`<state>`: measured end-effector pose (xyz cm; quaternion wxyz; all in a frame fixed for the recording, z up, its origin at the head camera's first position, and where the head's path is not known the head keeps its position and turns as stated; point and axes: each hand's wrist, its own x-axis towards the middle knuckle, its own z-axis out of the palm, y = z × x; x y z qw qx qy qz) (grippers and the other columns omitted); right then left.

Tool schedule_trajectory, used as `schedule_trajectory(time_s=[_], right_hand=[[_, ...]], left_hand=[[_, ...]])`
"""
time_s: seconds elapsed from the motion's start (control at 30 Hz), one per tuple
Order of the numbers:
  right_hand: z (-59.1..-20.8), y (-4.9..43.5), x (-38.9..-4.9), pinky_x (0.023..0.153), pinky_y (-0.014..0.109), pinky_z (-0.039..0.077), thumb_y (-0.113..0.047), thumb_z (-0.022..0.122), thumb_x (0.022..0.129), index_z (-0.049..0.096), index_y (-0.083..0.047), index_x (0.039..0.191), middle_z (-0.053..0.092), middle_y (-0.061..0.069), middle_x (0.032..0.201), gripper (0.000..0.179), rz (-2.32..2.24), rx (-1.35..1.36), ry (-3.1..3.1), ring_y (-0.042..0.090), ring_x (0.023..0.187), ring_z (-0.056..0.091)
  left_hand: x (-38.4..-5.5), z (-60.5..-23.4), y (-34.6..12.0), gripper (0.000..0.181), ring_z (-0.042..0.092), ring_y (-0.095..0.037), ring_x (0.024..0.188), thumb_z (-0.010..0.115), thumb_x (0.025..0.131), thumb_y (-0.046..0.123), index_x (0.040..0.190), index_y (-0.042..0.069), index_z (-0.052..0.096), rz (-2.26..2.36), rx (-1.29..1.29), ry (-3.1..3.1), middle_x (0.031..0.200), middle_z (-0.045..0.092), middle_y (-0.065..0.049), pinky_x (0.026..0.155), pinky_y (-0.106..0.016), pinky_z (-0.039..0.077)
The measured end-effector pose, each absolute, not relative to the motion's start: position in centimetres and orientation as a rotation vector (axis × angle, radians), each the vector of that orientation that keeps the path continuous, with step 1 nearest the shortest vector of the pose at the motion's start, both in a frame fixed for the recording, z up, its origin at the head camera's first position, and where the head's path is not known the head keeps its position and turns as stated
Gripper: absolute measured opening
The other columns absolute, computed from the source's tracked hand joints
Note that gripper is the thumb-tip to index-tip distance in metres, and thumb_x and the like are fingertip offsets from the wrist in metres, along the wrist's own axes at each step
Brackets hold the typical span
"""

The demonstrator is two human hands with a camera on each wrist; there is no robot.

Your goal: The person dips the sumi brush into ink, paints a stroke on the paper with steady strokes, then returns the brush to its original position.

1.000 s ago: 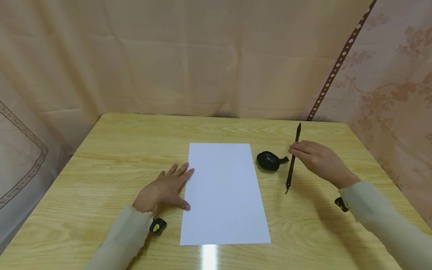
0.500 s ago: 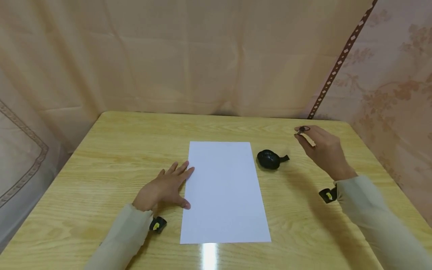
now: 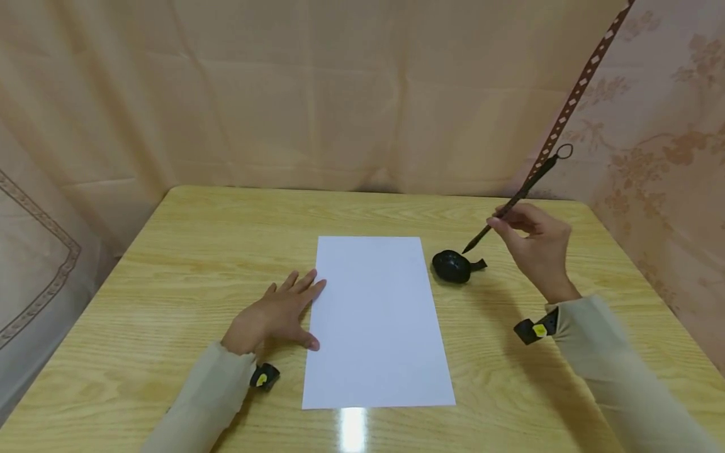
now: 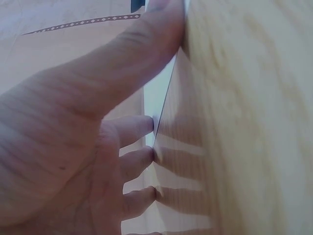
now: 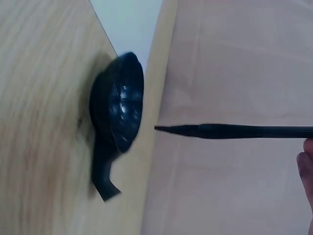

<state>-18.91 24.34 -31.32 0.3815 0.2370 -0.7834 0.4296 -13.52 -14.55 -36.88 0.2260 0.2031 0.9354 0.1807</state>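
Observation:
My right hand [image 3: 535, 242] pinches a dark writing brush [image 3: 518, 196] by its shaft, thumb against fingertips. The brush slants, its loop end up to the right and its pointed tip down to the left. Just below that tip is a small black ink dish [image 3: 451, 267] with a short bent handle; the right wrist view shows a gap between the brush tip [image 5: 164, 128] and the dish rim [image 5: 134, 103]. A white sheet of paper [image 3: 376, 327] lies left of the dish. My left hand [image 3: 274, 318] is spread, its thumb and fingertips resting on the paper's left edge.
Everything lies on a wood-grain table [image 3: 187, 264]. Beige curtains [image 3: 340, 100] hang behind it, with a patterned cloth [image 3: 657, 145] at the right. Small black wrist devices [image 3: 264, 377] sit at both sleeves.
The right hand has lifted the brush off the table and turned it over, so its tip now points down at the dish. The left hand and the paper have stayed put.

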Motion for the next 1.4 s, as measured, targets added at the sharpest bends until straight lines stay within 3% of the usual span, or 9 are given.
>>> schedule_trajectory(time_s=[0.13, 0.4, 0.57, 0.83, 1.03, 1.2, 1.4], right_hand=[[-32.3, 24.1, -19.2, 0.068, 0.007, 0.05, 0.015, 0.072, 0.074, 0.069, 0.01, 0.087, 0.067, -0.018, 0.083, 0.015, 1.167, 0.557, -2.047, -0.01, 0.073, 0.063], [-33.9, 23.6, -19.7, 0.07, 0.006, 0.049, 0.01, 0.073, 0.075, 0.07, 0.006, 0.087, 0.07, 0.02, 0.084, 0.013, 1.11, 0.545, -2.125, -0.015, 0.074, 0.06], [-34.3, 23.2, -19.9, 0.069, 0.005, 0.048, 0.009, 0.073, 0.076, 0.069, 0.007, 0.09, 0.07, 0.016, 0.08, 0.015, 1.112, 0.536, -2.123, -0.015, 0.074, 0.06], [-34.8, 22.6, -20.3, 0.067, 0.007, 0.05, 0.006, 0.068, 0.083, 0.068, 0.009, 0.096, 0.067, -0.019, 0.087, 0.013, 1.303, 0.504, -2.091, -0.008, 0.077, 0.065], [-34.8, 22.3, -20.2, 0.069, 0.009, 0.052, 0.007, 0.065, 0.085, 0.065, 0.01, 0.099, 0.072, -0.003, 0.09, 0.014, 1.313, 0.551, -2.098, -0.004, 0.081, 0.067], [-34.6, 22.5, -20.1, 0.067, 0.007, 0.05, 0.006, 0.067, 0.083, 0.067, 0.006, 0.098, 0.072, 0.012, 0.089, 0.015, 1.227, 0.529, -2.128, -0.008, 0.08, 0.065], [-34.5, 22.7, -19.8, 0.066, 0.007, 0.05, 0.005, 0.068, 0.083, 0.066, 0.009, 0.095, 0.068, -0.016, 0.085, 0.013, 1.251, 0.47, -2.133, -0.01, 0.076, 0.064]], left_hand=[[-13.6, -37.0, -14.6, 0.11, -0.002, -0.042, 0.146, 0.082, 0.069, 0.042, 0.154, 0.012, 0.018, 0.498, 0.556, 2.579, 0.162, 0.003, -0.012, 0.111, -0.068, 0.006], [-13.7, -37.3, -14.7, 0.111, -0.002, -0.042, 0.146, 0.081, 0.069, 0.043, 0.154, 0.012, 0.017, 0.497, 0.571, 2.579, 0.162, 0.002, -0.012, 0.111, -0.068, 0.006], [-13.7, -37.3, -14.7, 0.111, -0.001, -0.043, 0.146, 0.081, 0.069, 0.044, 0.154, 0.011, 0.017, 0.496, 0.58, 2.583, 0.161, 0.003, -0.012, 0.11, -0.068, 0.007], [-13.8, -37.5, -14.8, 0.111, -0.002, -0.042, 0.146, 0.081, 0.069, 0.044, 0.154, 0.012, 0.017, 0.492, 0.575, 2.588, 0.161, 0.003, -0.012, 0.11, -0.068, 0.006], [-13.8, -37.4, -14.7, 0.11, -0.003, -0.041, 0.146, 0.081, 0.07, 0.043, 0.154, 0.013, 0.016, 0.503, 0.569, 2.578, 0.162, 0.002, -0.011, 0.111, -0.068, 0.005], [-13.8, -37.2, -14.7, 0.11, -0.005, -0.039, 0.147, 0.08, 0.071, 0.043, 0.154, 0.014, 0.015, 0.498, 0.562, 2.578, 0.162, 0.001, -0.009, 0.112, -0.067, 0.004], [-13.8, -37.2, -14.7, 0.11, -0.003, -0.04, 0.147, 0.081, 0.07, 0.043, 0.154, 0.013, 0.017, 0.499, 0.557, 2.581, 0.162, 0.002, -0.01, 0.111, -0.067, 0.005]])
